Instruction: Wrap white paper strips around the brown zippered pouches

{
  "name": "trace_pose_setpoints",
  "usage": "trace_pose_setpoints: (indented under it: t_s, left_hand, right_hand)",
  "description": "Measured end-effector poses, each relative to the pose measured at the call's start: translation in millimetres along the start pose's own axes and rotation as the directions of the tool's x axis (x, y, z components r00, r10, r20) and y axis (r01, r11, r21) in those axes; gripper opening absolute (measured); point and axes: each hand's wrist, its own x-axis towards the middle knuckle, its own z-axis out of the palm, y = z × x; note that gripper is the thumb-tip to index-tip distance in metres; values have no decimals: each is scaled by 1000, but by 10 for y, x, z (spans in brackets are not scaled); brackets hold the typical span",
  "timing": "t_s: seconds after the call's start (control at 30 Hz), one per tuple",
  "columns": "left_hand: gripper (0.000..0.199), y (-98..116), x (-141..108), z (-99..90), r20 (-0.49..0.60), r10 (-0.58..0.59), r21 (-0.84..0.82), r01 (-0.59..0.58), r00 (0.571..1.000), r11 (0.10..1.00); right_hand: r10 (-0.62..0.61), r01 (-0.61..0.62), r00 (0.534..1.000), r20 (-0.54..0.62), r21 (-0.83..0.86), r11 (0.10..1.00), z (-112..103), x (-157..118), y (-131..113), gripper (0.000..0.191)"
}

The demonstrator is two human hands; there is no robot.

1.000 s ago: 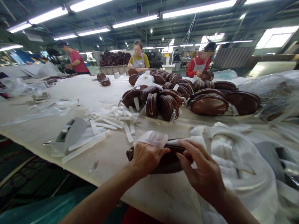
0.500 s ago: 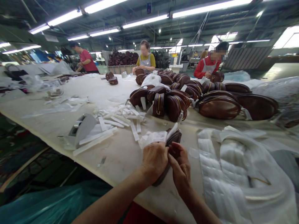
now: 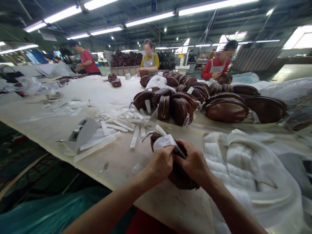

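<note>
Close in front of me a small dark brown zippered bag is tilted between my hands over the table. My left hand is closed, its thumb and fingers pinching a thin white sheet against the bag's upper side. With fingers curled over the opposite edge, my right hand grips the bag near its zipper. A white strip sticks up at the far end of the bag. My fingertips partly hide the zipper.
Loose white strips and a grey tape dispenser lie to the left. Brown bags are heaped farther back. White foam wrapping covers the right side. Several people, including a person in a checked apron, stand beyond the table.
The bag has turned so more of its body shows. The white sheet now lies over it. My right hand has moved from half-open beside the bag to gripping its edge.
</note>
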Motion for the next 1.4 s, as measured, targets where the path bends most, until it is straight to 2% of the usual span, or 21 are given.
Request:
trace_pose_setpoints:
  t_s: [0.07,0.17,0.3,0.43,0.53,0.6,0.7,0.8,0.87,0.93,1.0,1.07,1.1,1.13,1.2,1.27,1.33,1.4]
  left_hand:
    - [18,-91,24,-29,17,82,140,-84,996,987]
    - [16,-227,92,-129,62,234,365,-240,970,900]
    - [9,-389,260,-282,107,465,562,-440,879,701]
    - [26,-496,437,-341,131,596,624,-533,792,571]
    - [37,-515,508,-300,216,629,575,-618,747,537]
    - [35,-509,520,-247,254,610,539,-634,750,555]
    - [31,-508,508,-175,226,585,535,-601,779,593]
    - [35,-532,490,-138,179,580,532,-574,795,622]
    - [39,-554,484,-127,158,571,519,-560,806,647]
    - [45,-569,482,-118,140,554,506,-540,821,673]
    - [51,-574,480,-110,129,532,511,-516,837,688]
    - [55,-566,476,-110,144,511,537,-501,847,679]
    - [54,-558,474,-115,167,501,550,-502,849,668]
    - [53,-546,473,-124,198,490,559,-508,849,655]
    - [48,-517,475,-149,271,469,564,-534,840,630]
    - [45,-480,485,-172,325,446,562,-549,834,618]
    - [42,-443,497,-186,343,413,570,-536,844,623]
    - [41,-415,501,-190,346,390,580,-522,853,625]
  right_hand:
    - [-15,15,1000,4,-68,998,24,12,-26,39]
    - [-26,27,1000,8,-100,995,22,25,-51,37]
    - [-64,67,997,47,-63,996,-19,41,-56,33]
    - [-90,94,991,96,-42,995,-81,86,-5,31]
    - [-100,100,981,163,7,995,-169,155,66,30]
    - [-79,69,973,218,50,996,-236,210,92,31]
    - [-4,-18,958,285,73,997,-291,282,64,31]
    - [70,-87,966,250,59,994,-230,319,-5,28]
    - [88,-90,986,139,10,996,-141,318,-36,25]
    - [49,-51,998,-29,-46,998,-61,295,-44,23]
    - [28,-34,973,-227,-21,999,-35,252,-37,22]
    - [106,-35,911,-398,182,983,-92,190,-25,20]
    - [177,-24,883,-434,335,942,-152,151,-17,20]
    - [247,-9,868,-431,485,875,-230,108,-8,21]
    - [350,3,868,-352,709,705,-422,3,29,23]
    - [413,-53,877,-244,806,589,-628,-121,103,23]
    - [469,-123,865,-178,831,542,-813,-252,221,21]
    - [515,-169,840,-170,821,546,-958,-371,365,23]
